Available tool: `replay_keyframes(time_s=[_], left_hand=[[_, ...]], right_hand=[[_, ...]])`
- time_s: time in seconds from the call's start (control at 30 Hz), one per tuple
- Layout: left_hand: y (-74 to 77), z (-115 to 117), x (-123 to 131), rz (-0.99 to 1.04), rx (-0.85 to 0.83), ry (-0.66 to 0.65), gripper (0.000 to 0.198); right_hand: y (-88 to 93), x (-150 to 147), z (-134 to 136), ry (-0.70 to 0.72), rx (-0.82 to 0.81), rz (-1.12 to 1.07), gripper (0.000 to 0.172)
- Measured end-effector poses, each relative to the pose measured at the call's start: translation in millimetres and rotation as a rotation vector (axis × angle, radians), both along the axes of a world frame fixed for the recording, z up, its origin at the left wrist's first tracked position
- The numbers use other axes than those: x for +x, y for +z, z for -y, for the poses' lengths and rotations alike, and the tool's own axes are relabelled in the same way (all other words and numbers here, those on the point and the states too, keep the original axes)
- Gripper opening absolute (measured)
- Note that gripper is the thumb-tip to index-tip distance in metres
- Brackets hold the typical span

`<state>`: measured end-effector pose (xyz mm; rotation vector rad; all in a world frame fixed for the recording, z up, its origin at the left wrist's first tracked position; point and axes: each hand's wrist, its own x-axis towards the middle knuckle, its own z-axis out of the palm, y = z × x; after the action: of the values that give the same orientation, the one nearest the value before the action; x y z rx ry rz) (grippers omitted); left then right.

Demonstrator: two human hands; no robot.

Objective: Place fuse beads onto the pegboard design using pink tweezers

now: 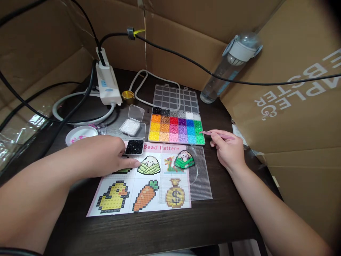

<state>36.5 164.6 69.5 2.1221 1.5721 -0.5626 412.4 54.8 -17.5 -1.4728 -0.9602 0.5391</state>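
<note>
The right hand (227, 151) lay at three o'clock on the surface (160, 231), its fingers pinched on the pink tweezers (215, 134), whose tips pointed toward nine o'clock and hung at the green corner of the bead tray (176, 129). No bead could be seen between the tips. The left hand (106, 154) rested on the pattern sheet (144, 199) at nine o'clock, fingers loosely curled and gripping nothing, just beside the small box of black beads (134, 147).

A clear pegboard (201, 177) covered the sheet's right-hand column. On it, toward twelve o'clock, sat a bead figure (184, 160) in green, white and black, which looked largely filled in; whether any pegs in it were bare was too small to tell. The pegboard below it, over the money-bag picture at six o'clock, carried no beads. So, by my reading, one figure was near done and the other pictures on the sheet were not begun.
</note>
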Motion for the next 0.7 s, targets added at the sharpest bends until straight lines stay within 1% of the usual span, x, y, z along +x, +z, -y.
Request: replay_keyframes(time_s=[0.1,0.17,0.27,0.4,0.53,0.6,0.7], left_hand=[[7.2,1,2,-0.021,-0.062,-0.012,0.064],[9.1,1,2,-0.035,-0.073,-0.026,0.063],[6.3,-1,-3,-0.022,-0.085,-0.041,0.064],[-0.3,-7,-14,0.044,-0.153,-0.045,0.064],[-3.0,-14,-27,0.142,-0.187,-0.057,0.065],[-4.3,-19,-32,0.220,-0.170,-0.059,0.069],[-7.9,-25,-34,0.335,-0.033,-0.053,0.074]], right_hand=[[0.3,0,0,0.006,-0.002,0.005,0.035],[0.6,0,0,0.023,-0.012,0.015,0.035],[1.1,-1,-1,0.031,-0.020,0.004,0.034],[1.9,-2,-3,0.035,-0.022,0.001,0.034],[3.1,-2,-4,0.058,-0.048,0.038,0.036],[3.8,-2,-4,0.064,-0.054,0.040,0.037],[4.9,-3,-6,0.054,-0.050,0.021,0.037]])
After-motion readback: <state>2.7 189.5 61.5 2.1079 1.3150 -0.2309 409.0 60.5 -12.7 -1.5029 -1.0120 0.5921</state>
